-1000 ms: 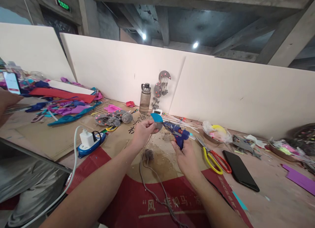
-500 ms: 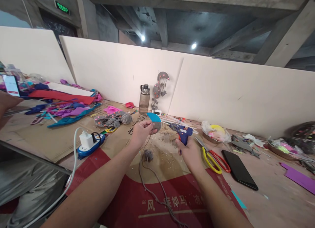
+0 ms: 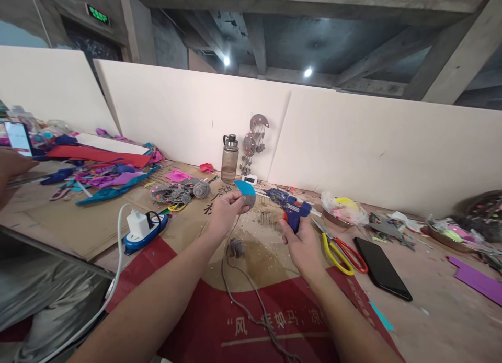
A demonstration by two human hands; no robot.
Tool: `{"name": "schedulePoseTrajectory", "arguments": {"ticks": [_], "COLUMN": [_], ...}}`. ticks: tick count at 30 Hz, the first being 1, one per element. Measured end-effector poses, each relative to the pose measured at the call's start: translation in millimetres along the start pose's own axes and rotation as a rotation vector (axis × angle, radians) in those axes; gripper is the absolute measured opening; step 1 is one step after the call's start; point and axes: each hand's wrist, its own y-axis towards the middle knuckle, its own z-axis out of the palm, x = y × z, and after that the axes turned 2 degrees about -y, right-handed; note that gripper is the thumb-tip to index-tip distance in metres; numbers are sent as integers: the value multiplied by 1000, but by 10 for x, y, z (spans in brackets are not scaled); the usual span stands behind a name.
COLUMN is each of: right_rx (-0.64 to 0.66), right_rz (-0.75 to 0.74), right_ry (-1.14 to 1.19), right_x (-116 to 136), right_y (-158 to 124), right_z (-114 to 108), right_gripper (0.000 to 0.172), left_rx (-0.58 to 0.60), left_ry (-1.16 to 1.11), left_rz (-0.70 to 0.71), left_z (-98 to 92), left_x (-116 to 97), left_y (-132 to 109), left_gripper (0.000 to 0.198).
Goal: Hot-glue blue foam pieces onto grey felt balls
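My left hand (image 3: 226, 212) pinches a small rounded piece, blue felt (image 3: 246, 188) on its upper part and grey yarn (image 3: 249, 201) on its lower part. From it a strand of grey yarn runs down to a small yarn ball (image 3: 236, 247) on the cardboard, and on toward my body. My right hand (image 3: 301, 242) is wrapped round the handle of a blue hot glue gun (image 3: 292, 208). The gun's nozzle points left at the felt piece, with a small gap between them. Scissors (image 3: 338, 248) with yellow and red handles lie just right of my right hand.
A black phone (image 3: 382, 269) lies beyond the scissors. A water bottle (image 3: 229, 159) stands by the white board, near a hanging grey moon ornament (image 3: 259, 122). On the left are a blue power strip (image 3: 145, 232), felt scraps (image 3: 102, 154) and another person's hand (image 3: 13, 167).
The glue gun has moved slightly right and its nozzle has drawn away from the felt piece. My left hand stays nearly in place, still pinching the piece.
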Motion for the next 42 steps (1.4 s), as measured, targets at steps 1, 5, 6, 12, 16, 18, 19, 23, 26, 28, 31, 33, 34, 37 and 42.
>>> {"name": "schedulePoseTrajectory", "arguments": {"ticks": [1,5,6,12,16,18,19,23,26,28,31,33,34,37,42], "right_rx": [22,84,93,110,124,126,126,126,125,117,104,101,100,99,81], "right_rz": [-3,-41,-53,-75,-58,-53,-52,-44,-40,-39,-45,-45,-41,-16,21], "right_ry": [-28,-92,-90,-105,-113,-115,-115,-114,-114,-121,-134,-136,-137,-145,-135], "right_x": [29,44,35,28,43,44,44,49,56,61,72,78,80,75,8], "right_y": [-15,-37,-38,-59,-63,-58,-56,-56,-62,-64,-64,-66,-67,-67,-2], "right_z": [3,30,40,72,72,73,74,76,77,78,80,80,79,72,44], "right_gripper": [27,28,29,31,31,31,31,31,32,32,32,32,32,32,27], "left_rx": [2,-11,-14,-19,-12,1,10,17,9,21,37,42,45,50,17], "left_ry": [6,13,12,27,33,40,44,59,64,66,67,63,61,49,9], "left_rz": [6,6,5,1,12,26,33,40,35,39,41,40,41,28,-18], "left_z": [-2,1,5,37,44,37,33,20,17,17,17,17,17,18,27], "left_x": [6,17,16,-26,-37,-27,-20,2,4,0,-8,-13,-15,-23,-47], "left_y": [2,4,3,-34,-47,-43,-40,-33,-34,-34,-34,-34,-33,-34,-50], "left_gripper": [18,18,18,19,19,19,19,19,20,19,19,20,21,22,22]}}
